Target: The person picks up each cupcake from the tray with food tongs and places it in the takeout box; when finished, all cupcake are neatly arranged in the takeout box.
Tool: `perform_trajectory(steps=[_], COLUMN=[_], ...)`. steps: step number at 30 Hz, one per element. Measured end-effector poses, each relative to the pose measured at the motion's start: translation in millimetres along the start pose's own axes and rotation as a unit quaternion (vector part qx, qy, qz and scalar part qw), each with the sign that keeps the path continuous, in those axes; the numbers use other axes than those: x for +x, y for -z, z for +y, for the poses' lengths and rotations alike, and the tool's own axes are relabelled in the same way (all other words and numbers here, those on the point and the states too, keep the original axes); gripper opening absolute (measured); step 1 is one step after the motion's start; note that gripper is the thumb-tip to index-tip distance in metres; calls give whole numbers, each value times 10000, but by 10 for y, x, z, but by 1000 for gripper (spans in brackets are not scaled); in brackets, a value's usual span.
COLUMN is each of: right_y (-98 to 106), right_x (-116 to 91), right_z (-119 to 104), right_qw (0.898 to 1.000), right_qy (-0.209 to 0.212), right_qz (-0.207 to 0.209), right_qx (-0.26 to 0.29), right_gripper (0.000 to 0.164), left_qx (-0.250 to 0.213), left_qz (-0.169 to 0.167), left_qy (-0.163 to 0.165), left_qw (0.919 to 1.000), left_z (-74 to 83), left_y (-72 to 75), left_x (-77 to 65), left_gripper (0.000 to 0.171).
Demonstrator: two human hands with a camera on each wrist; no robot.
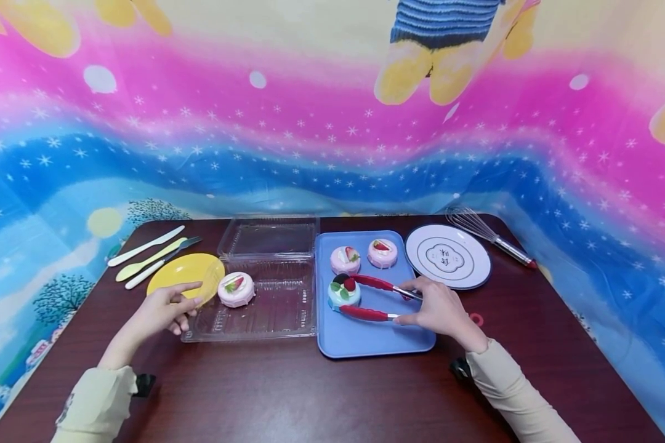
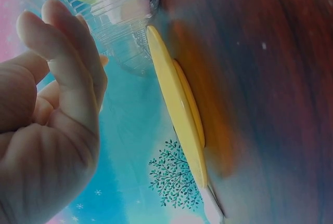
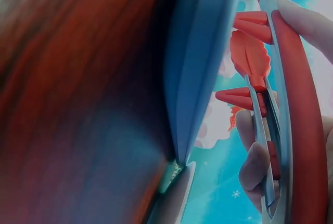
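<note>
1. Clock face read from the wearer's seat, 12 pointing away.
2. Target: mint-green cake (image 1: 339,301), topped with leaves and a red berry (image 1: 350,284). Sits at 9 o'clock on the blue tray (image 1: 366,341). One pink cake (image 1: 345,263) lies at its 12, another pink cake (image 1: 382,253) at about 1 o'clock.
3. Right hand (image 1: 439,307) grips the tongs (image 1: 366,314), reaching in from 3 o'clock. Their arms stand spread, one tip beside the berry, the other at the cake's 5 o'clock edge. Cannot tell whether either tip presses.
4. Left hand (image 1: 166,312) holds nothing; fingers loosely bent near the 6 o'clock rim of the yellow plate (image 1: 172,274). Contact with the clear container (image 1: 279,295) cannot be told.
5. Container lies at the tray's 9 o'clock; a third pink cake (image 1: 236,294) sits at 10 o'clock inside it.
6. Step in hand, as judged: lining up the tongs around the mint-green cake, before any lift.
7. Next move, as judged, calls for both tips low on the cake's sides, clear of the topping, then an even, light squeeze. Raising it level should spare the pink neighbour at 12.
</note>
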State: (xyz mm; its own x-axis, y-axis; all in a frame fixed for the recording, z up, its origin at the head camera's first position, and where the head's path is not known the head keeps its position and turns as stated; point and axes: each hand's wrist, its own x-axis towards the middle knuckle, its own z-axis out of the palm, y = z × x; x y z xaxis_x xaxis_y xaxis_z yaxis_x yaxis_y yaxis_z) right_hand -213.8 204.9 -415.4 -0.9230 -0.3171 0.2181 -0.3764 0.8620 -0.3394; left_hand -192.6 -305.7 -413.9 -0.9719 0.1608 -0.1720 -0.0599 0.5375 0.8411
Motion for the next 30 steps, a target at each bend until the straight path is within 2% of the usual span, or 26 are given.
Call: perform_trajectory(steps=[16, 30], right_y=[13, 106], right_x=[-34, -30], right_z=[-11, -27], right_qw=[9999, 9992], right_qy=[99, 100], right_qz=[91, 382], right_qx=[-44, 114], right_gripper=[64, 68], left_qx=[48, 72], left_qz=[54, 76], left_qy=[-55, -51], left_qw=[10000, 9999], left_z=[-17, -21], left_y=[1, -1], left_x=[2, 2], left_gripper=[58, 59])
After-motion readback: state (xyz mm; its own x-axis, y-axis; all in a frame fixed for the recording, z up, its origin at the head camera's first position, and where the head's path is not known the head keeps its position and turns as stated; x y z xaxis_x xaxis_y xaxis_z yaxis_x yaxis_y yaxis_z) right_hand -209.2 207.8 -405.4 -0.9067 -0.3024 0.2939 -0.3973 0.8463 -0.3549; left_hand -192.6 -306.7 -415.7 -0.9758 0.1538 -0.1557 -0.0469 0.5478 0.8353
